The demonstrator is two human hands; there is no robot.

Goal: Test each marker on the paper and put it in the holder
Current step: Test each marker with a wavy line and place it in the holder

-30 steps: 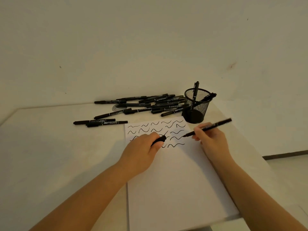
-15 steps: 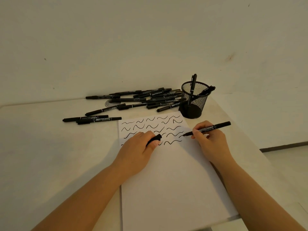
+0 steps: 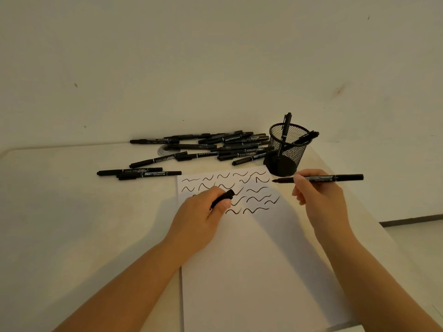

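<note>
At the far left of the table (image 3: 60,212), a small group of capped markers (image 3: 139,173) is seen lying flat, well apart from the holder; these are judged still untested. Further right, a larger pile of markers (image 3: 215,146) lies along the back of the table, its right end just beside the holder. Most of the task is therefore judged to remain.

On the paper (image 3: 251,271), several rows of short wavy strokes (image 3: 254,200) are drawn across the top part, while the lower part is left blank. More strokes can be counted than markers are seen in the holder, though whether each marker was tested once cannot be told.

The left hand (image 3: 199,216) rests on the paper, over the left part of the strokes. Its fingers are curled round a short black piece, taken to be the cap (image 3: 223,198), whose end sticks out past the thumb.

The uncapped marker (image 3: 318,179) is pinched in the right hand (image 3: 318,200) between thumb and fingers, about the middle of the barrel. It is held nearly level, the tip pointing left and lifted clear of the paper, above the upper right corner; the rear end projects to the right of the hand. Recapping is judged to be the step in hand.

The mesh holder (image 3: 286,152) stands just behind the marker, near the right hand, with at least two markers leaning in it.
</note>
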